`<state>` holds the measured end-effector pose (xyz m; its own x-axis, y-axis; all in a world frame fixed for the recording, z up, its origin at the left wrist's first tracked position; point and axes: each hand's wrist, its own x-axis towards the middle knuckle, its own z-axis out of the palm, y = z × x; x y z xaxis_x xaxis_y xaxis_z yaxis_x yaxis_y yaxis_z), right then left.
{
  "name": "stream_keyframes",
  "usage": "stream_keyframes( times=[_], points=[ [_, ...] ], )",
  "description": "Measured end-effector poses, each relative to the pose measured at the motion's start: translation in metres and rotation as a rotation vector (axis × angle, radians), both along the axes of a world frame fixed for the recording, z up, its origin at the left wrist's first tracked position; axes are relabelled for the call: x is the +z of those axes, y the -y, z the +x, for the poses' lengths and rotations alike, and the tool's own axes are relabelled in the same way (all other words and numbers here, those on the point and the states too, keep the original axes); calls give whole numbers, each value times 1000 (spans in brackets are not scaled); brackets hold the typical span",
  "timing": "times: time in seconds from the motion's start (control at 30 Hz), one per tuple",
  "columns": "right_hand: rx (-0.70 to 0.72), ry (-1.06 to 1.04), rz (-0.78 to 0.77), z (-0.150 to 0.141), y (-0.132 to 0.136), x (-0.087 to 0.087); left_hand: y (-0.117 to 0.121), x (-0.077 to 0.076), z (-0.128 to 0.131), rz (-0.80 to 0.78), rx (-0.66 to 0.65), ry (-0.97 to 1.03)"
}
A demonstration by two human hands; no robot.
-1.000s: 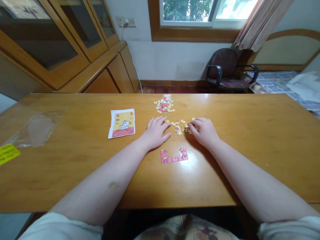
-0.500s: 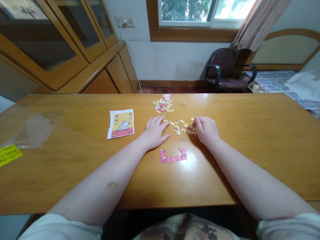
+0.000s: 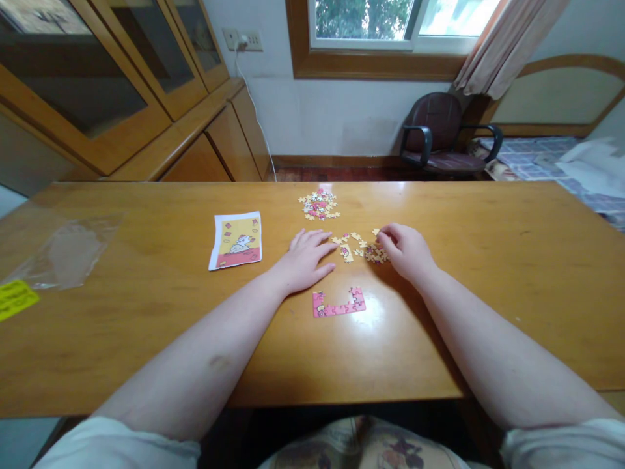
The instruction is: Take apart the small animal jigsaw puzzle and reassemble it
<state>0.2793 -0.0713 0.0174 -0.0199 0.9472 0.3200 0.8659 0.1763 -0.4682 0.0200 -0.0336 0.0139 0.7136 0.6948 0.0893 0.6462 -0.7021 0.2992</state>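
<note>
My left hand [image 3: 308, 260] lies flat on the table with its fingers spread, fingertips at the left edge of some loose yellow puzzle pieces [image 3: 361, 240]. On the right, my right hand [image 3: 406, 253] has thumb and forefinger drawn together over a small cluster of pieces [image 3: 375, 254]; whatever is between the fingertips is too small to make out. Two or more joined yellow pieces [image 3: 346, 254] lie between the hands. Nearer to me is a U-shaped strip of joined pink puzzle pieces [image 3: 338, 310].
A mixed heap of puzzle pieces [image 3: 319, 206] sits near the table's far edge. Left of my hands lies a picture sheet [image 3: 236, 241] showing a white animal on yellow and pink. A clear plastic bag [image 3: 73, 251] with a yellow label rests at far left. Beyond the table stands an office chair [image 3: 437, 133].
My left hand has slid slightly right, toward the yellow pieces. The right hand has turned a little, its thumb and forefinger now showing more, still over the cluster.
</note>
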Motion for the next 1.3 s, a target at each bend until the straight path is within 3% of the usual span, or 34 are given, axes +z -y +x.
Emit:
stream_keyframes(
  times=[0.13,0.37,0.57,0.9,1.17,1.3],
  points=[
    [127,91,-24,-7,-1,-4,-5,3,-2,25,82,106],
    [214,159,-74,-12,0,-6,-16,3,-9,4,293,181],
    [267,206,-150,-13,0,-5,-20,-2,-12,37,325,173],
    [11,257,-144,6,-4,5,-19,-3,-11,37,322,211],
    [-163,374,-273,9,-2,19,-18,-1,-10,20,332,201],
    [-168,416,-387,12,-2,21,-18,0,-10,13,342,203]
  ],
)
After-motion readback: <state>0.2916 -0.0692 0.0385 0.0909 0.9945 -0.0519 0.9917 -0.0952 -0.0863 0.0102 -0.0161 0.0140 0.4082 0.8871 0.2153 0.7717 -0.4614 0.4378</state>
